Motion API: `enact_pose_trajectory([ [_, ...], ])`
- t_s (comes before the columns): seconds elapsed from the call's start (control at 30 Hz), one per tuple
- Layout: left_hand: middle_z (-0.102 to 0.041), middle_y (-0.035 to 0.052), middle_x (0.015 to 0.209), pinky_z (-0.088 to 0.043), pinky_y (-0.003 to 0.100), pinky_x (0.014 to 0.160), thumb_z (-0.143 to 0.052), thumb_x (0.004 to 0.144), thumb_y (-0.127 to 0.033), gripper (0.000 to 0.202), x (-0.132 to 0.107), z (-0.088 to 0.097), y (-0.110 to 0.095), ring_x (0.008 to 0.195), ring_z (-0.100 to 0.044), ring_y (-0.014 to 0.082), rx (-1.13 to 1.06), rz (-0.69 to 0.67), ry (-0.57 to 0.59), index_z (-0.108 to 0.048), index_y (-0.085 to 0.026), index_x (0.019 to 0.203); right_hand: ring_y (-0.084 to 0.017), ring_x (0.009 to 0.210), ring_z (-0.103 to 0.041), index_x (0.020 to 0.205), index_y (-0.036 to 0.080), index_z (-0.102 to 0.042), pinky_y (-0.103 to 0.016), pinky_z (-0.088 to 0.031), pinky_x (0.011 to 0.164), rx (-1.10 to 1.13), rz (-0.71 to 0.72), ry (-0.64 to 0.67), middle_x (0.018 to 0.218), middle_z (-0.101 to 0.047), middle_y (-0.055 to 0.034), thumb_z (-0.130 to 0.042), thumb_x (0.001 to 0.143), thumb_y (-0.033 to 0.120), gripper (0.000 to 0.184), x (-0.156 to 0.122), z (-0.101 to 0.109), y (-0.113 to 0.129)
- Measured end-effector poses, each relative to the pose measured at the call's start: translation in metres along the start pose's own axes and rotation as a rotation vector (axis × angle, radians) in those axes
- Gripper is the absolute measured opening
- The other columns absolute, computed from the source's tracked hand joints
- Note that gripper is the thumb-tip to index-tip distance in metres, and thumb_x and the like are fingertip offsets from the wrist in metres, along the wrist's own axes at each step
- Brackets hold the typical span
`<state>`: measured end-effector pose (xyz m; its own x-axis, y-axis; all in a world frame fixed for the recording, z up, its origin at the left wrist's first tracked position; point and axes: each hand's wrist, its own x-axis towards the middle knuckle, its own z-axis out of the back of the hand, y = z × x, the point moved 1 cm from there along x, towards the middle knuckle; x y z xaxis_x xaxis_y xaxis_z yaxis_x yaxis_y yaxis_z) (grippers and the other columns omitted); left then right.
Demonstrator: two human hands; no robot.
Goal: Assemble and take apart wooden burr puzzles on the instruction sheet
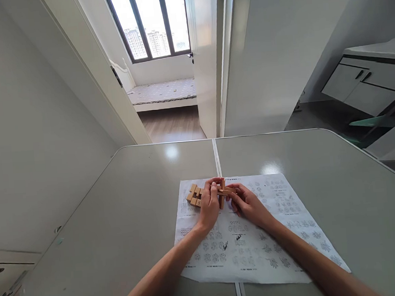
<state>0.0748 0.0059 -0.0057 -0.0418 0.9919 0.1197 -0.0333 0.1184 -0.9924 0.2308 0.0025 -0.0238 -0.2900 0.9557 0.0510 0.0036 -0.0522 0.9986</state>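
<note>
Hands meet over a wooden puzzle [218,193] on the printed sheet [278,214], mid-surface. Left hand [209,205] pinches the crossed pieces; right hand [248,204] pinches one bar's right end. Loose wooden blocks [194,195] lie just left. Judged mid-assembly; steady alignment seems needed.

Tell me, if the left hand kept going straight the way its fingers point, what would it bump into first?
Probably the loose wooden blocks lying on the printed sheet, just past the left hand; depth is hard to judge. It already grips the crossed wooden pieces.
</note>
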Motion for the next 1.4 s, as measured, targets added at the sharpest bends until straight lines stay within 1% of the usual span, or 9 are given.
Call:
enact_pose_trajectory([
  [0.17,-0.074,0.0088,0.119,-0.058,0.033,0.08,-0.036,0.107,-0.048,0.04,-0.002,-0.001,-0.009,0.096,-0.069,0.0215,-0.028,0.031,0.015,-0.067,-0.022,0.116,-0.016,0.055,-0.053,0.114,0.023,-0.057,-0.029,-0.047,0.055,-0.095,0.048,-0.062,0.07,-0.06,0.0022,-0.055,0.101,0.058,0.037,-0.002,0.0,-0.002],
  [0.3,-0.074,0.0092,0.121,-0.059,0.035,0.086,-0.038,0.108,-0.045,0.039,-0.003,-0.002,-0.013,0.108,-0.069,0.0245,-0.058,0.018,0.021,-0.068,-0.022,0.114,-0.018,0.062,-0.057,0.112,0.022,-0.058,-0.031,-0.048,0.058,-0.146,0.077,-0.107,0.081,-0.066,-0.0028,-0.057,0.101,0.058,0.037,-0.001,0.001,-0.001],
  [0.43,-0.073,0.0087,0.125,-0.058,0.037,0.093,-0.038,0.108,-0.046,0.039,-0.003,-0.001,-0.009,0.115,-0.067,0.0255,-0.051,-0.005,0.027,-0.069,-0.024,0.116,-0.02,0.065,-0.06,0.112,0.022,-0.059,-0.032,-0.05,0.06,-0.19,0.084,-0.122,0.085,-0.069,-0.0055,-0.056,0.101,0.058,0.038,-0.002,0.002,0.0],
  [0.63,-0.072,0.0081,0.126,-0.05,0.039,0.108,-0.034,0.109,-0.045,0.043,-0.001,-0.001,-0.007,0.118,-0.064,0.0239,-0.03,-0.042,0.018,-0.07,-0.024,0.116,-0.022,0.068,-0.062,0.113,0.023,-0.058,-0.036,-0.053,0.066,-0.257,0.11,-0.147,0.088,-0.07,-0.0072,-0.054,0.102,0.057,0.036,-0.003,0.002,0.001],
  [0.77,-0.072,0.0075,0.127,-0.051,0.038,0.105,-0.033,0.109,-0.044,0.043,-0.001,0.0,-0.008,0.117,-0.065,0.0238,-0.014,-0.062,0.014,-0.071,-0.024,0.115,-0.023,0.067,-0.063,0.112,0.024,-0.059,-0.036,-0.053,0.063,-0.307,0.122,-0.175,0.084,-0.07,-0.0062,-0.053,0.102,0.057,0.035,-0.004,0.002,0.002],
  [0.93,-0.071,0.0077,0.13,-0.052,0.037,0.104,-0.033,0.108,-0.037,0.04,-0.002,0.0,-0.009,0.118,-0.064,0.0236,-0.011,-0.077,0.008,-0.07,-0.023,0.112,-0.022,0.067,-0.064,0.112,0.025,-0.059,-0.034,-0.053,0.062,-0.344,0.141,-0.182,0.085,-0.07,-0.0055,-0.052,0.103,0.055,0.033,-0.004,0.002,0.003],
  [1.07,-0.069,0.0085,0.131,-0.052,0.037,0.102,-0.035,0.107,-0.035,0.036,-0.002,0.0,-0.008,0.115,-0.065,0.0227,-0.013,-0.086,0.027,-0.068,-0.022,0.112,-0.023,0.067,-0.065,0.111,0.025,-0.06,-0.037,-0.054,0.066,-0.341,0.14,-0.164,0.085,-0.072,-0.0063,-0.052,0.103,0.055,0.032,-0.004,0.002,0.004],
  [1.2,-0.071,0.0088,0.126,-0.054,0.035,0.098,-0.039,0.105,-0.035,0.032,0.0,0.0,-0.005,0.112,-0.066,0.0223,-0.007,-0.047,0.03,-0.067,-0.021,0.111,-0.023,0.065,-0.066,0.108,0.024,-0.061,-0.037,-0.055,0.066,-0.335,0.136,-0.143,0.083,-0.073,-0.0061,-0.053,0.102,0.057,0.035,-0.003,0.002,0.005],
  [1.4,-0.07,0.0073,0.131,-0.052,0.035,0.099,-0.038,0.105,-0.032,0.031,0.0,0.0,-0.003,0.114,-0.065,0.0217,0.029,-0.061,0.016,-0.067,-0.022,0.108,-0.024,0.064,-0.065,0.108,0.024,-0.062,-0.036,-0.052,0.065,-0.302,0.109,-0.142,0.077,-0.071,-0.0046,-0.055,0.101,0.057,0.034,-0.002,0.001,0.008],
])
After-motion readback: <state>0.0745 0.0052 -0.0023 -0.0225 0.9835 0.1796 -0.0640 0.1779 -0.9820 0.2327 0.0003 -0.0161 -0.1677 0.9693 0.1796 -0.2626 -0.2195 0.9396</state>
